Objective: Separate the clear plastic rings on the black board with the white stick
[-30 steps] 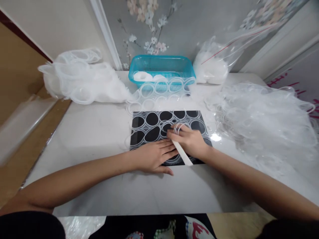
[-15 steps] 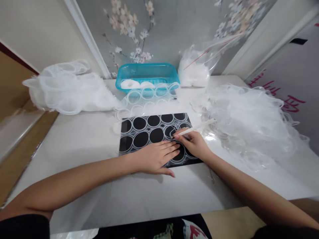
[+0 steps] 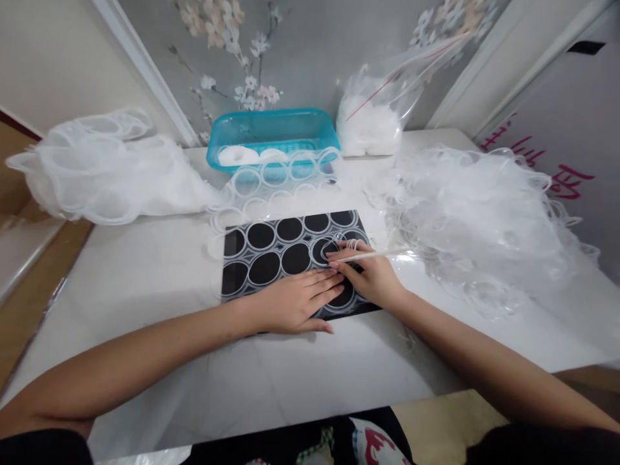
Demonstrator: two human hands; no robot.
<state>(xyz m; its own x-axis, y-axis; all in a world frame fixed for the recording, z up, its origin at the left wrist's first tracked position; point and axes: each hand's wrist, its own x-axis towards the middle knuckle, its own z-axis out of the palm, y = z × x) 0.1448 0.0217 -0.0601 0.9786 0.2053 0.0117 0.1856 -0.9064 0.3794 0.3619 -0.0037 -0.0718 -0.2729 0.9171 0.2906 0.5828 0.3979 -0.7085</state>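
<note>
My left hand [image 3: 305, 298] lies flat, fingers stretched out, on a clear plastic sheet patterned with whitish rings; a black rectangular board [image 3: 296, 259] shows beneath it. Close to those fingertips, my right hand [image 3: 375, 278] pinches a thin white pen-like stick [image 3: 371, 255], held at a low slant. Its tip is near a ring on the right side of the board. Thin pale loops [image 3: 357, 245] show around the right fingers. What exactly the tip touches is too small to make out.
Beyond the board, a ring-patterned sheet [image 3: 247, 182] reaches toward a blue plastic basket [image 3: 223, 135] holding white rings [image 3: 237, 155]. Heaped ring-patterned film lies left [image 3: 111, 171] and right [image 3: 479, 219]. A zip bag [image 3: 371, 123] of white material stands at the back.
The stick in my right hand has tipped to a flatter slant, its back end lower. My left hand keeps its place on the sheet. The whole view has shifted slightly.
</note>
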